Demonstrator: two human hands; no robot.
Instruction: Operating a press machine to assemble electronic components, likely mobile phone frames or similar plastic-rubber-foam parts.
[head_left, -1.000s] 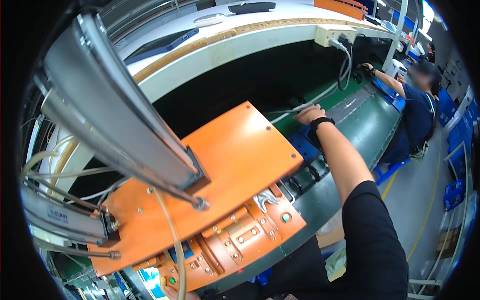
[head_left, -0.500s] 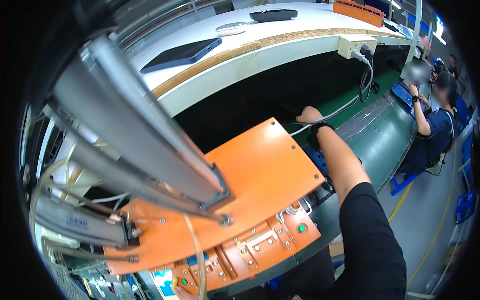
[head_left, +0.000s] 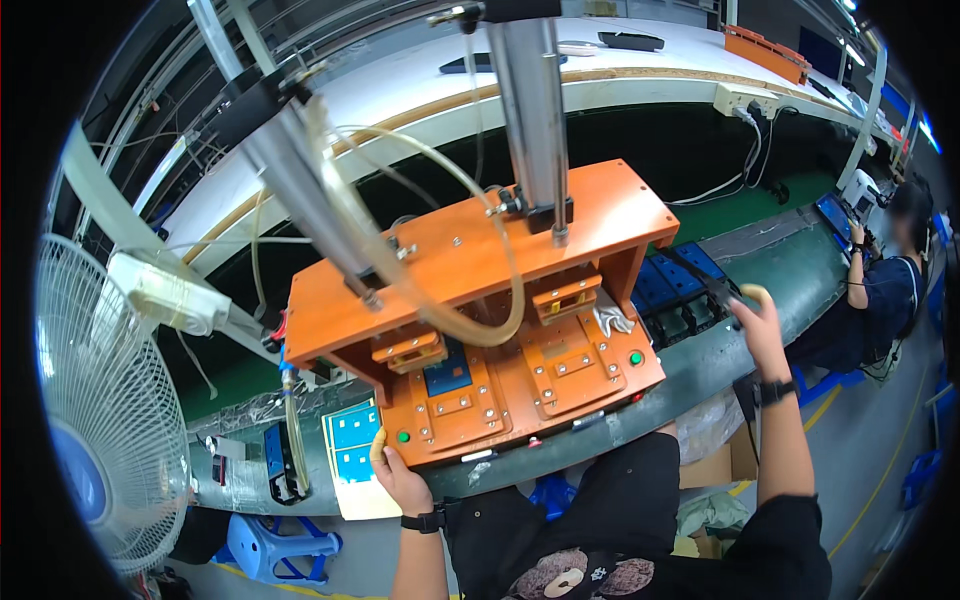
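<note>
An orange press fixture (head_left: pixel 470 265) with two upright silver air cylinders stands on the green bench before me. My left hand (head_left: pixel 405 487) is at its front left corner, a yellow-covered finger stretched up beside a green button (head_left: pixel 404 437). Inside the left bay lies a blue-faced panel (head_left: pixel 447 371); the right bay's plate (head_left: pixel 570 365) shows no panel. Right of the press, my right hand (head_left: pixel 760 328) is raised over the bench, a yellow cover on one finger. It pinches a dark flat piece (head_left: pixel 722 294), blurred, next to several black-framed blue panels (head_left: pixel 668 283).
A white fan (head_left: pixel 110 420) stands at far left, near a blue stool (head_left: pixel 280 550). Blue-and-yellow sheets (head_left: pixel 355 450) lie left of the press. Clear hoses (head_left: pixel 440 318) loop across it. Another person (head_left: pixel 890 280) works at far right. A power strip (head_left: pixel 745 98) hangs on the shelf edge.
My view has swung back, showing the whole press. My right hand has come from behind the press to its right side, now with a dark piece. My left hand shows more fully.
</note>
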